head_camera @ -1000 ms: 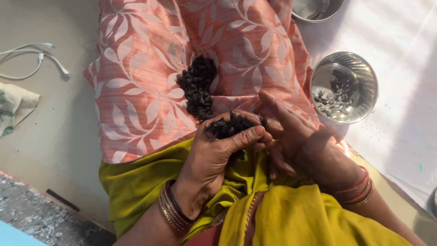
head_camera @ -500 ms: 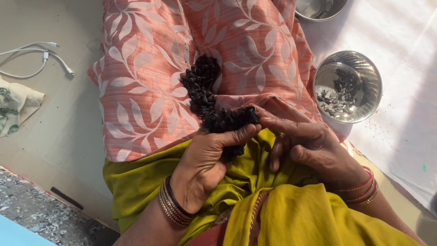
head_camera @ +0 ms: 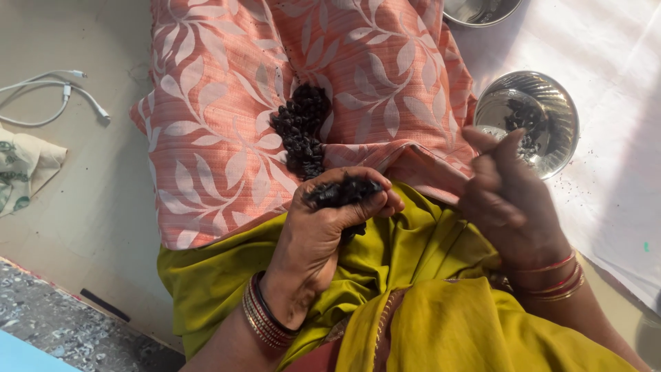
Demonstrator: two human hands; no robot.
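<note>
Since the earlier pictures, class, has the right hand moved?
Yes. The right hand has left the left hand and swung toward the steel bowl.

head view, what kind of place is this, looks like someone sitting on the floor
Probably a home floor, where a person sits sorting food by hand. Dark dried bits lie heaped on a leaf-print cloth, a steel bowl stands on a white sheet, and a white cable lies on the floor.

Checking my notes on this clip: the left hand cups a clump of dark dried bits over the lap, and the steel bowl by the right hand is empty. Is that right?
Not quite. In the head view the steel bowl by the right hand holds some dark bits, so it is not empty. The rest stands: the left hand cups a dark clump over the lap.
</note>
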